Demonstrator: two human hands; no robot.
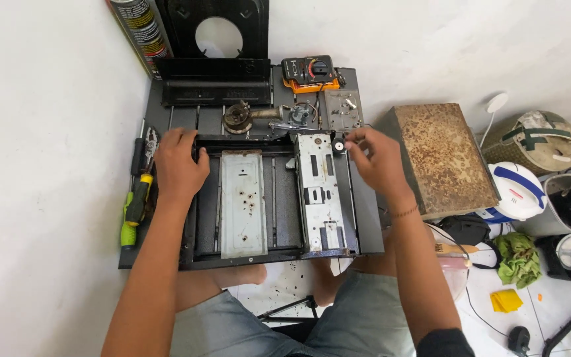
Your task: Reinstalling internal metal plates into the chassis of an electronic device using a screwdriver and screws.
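Observation:
A black metal stove frame (232,258) lies open on a dark work board, with two grey metal plates inside: a plain one (242,201) at the middle and a slotted one (322,195) on the right. My left hand (178,165) grips the frame's far left corner. My right hand (378,158) pinches a small black and white knob (338,145) at the top right corner of the slotted plate.
A burner part (238,117), a valve (299,116) and a multimeter (309,69) lie behind the frame. Pliers (149,142) and a green and yellow screwdriver (133,208) lie at left. A rusty box (441,158) and household clutter stand at right. A spray can (137,30) leans on the wall.

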